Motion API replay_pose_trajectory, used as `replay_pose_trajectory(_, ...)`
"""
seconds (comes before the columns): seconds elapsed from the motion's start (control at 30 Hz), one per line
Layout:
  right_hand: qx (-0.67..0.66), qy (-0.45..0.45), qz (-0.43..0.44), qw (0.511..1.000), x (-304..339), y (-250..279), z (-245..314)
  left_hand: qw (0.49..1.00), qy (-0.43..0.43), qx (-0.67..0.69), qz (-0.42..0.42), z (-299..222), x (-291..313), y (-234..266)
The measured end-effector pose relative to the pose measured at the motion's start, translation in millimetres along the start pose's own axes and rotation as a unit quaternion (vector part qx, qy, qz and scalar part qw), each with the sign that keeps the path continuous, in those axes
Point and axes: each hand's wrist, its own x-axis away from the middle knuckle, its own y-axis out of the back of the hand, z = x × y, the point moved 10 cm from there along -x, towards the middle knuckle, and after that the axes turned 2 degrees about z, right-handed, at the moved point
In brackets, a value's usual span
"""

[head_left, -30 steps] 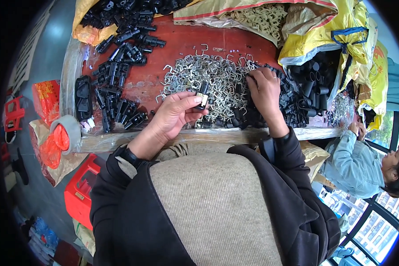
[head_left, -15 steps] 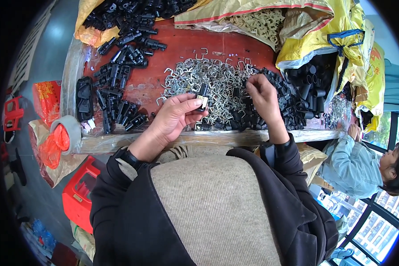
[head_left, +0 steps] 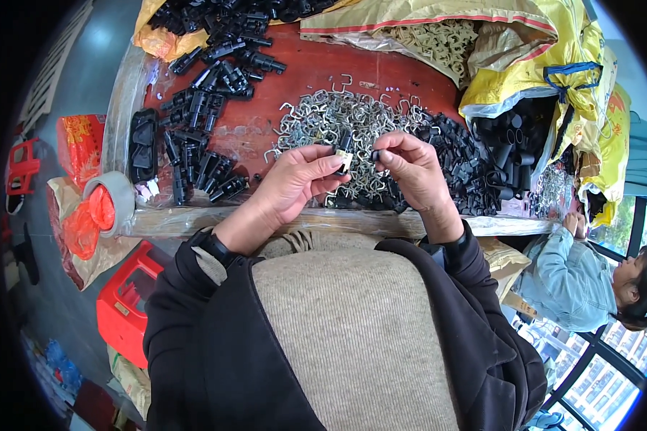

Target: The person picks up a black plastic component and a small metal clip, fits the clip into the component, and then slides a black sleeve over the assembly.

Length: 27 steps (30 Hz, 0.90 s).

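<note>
Between the thumb and fingers of my left hand [head_left: 298, 176] is a black plastic fitting [head_left: 343, 147] with a cream-coloured piece on it. My right hand [head_left: 417, 169], just to its right, pinches a small black plastic part [head_left: 376, 155]. The two held parts are close together but apart. Behind and beneath both hands spreads a heap of bent metal clips [head_left: 323, 111]. A pile of small black plastic parts [head_left: 464, 161] lies right of my right hand.
Black assembled fittings [head_left: 201, 108] lie on the red tabletop [head_left: 255, 108] at left, beside a tape roll [head_left: 126, 201]. Sacks with cream pieces [head_left: 435, 47] and black tubes [head_left: 514, 136] stand far right. A red stool [head_left: 118, 309] is below left; a co-worker [head_left: 575, 276] sits at right.
My right hand has moved left from the black parts pile toward my left hand, now with a small black part in its fingertips. My left hand still holds the fitting.
</note>
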Motion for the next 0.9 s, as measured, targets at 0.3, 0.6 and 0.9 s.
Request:
replay_pose_trajectory(0.3,0.271,0.149,0.046,0.95,-3.0,-40.0,29.8,1.0,0.013,-0.014,0.019,4.3,-1.2,-3.0)
replay_pose_trajectory(0.6,0.404,0.305,-0.007,0.863,14.9,-44.3,43.5,0.998,0.033,-0.038,0.041,11.0,1.6,-9.0)
replay_pose_trajectory(0.9,0.579,0.314,-0.166,0.734,52.5,10.0,74.2,0.995,0.013,-0.09,0.051,4.1,-0.9,-12.7)
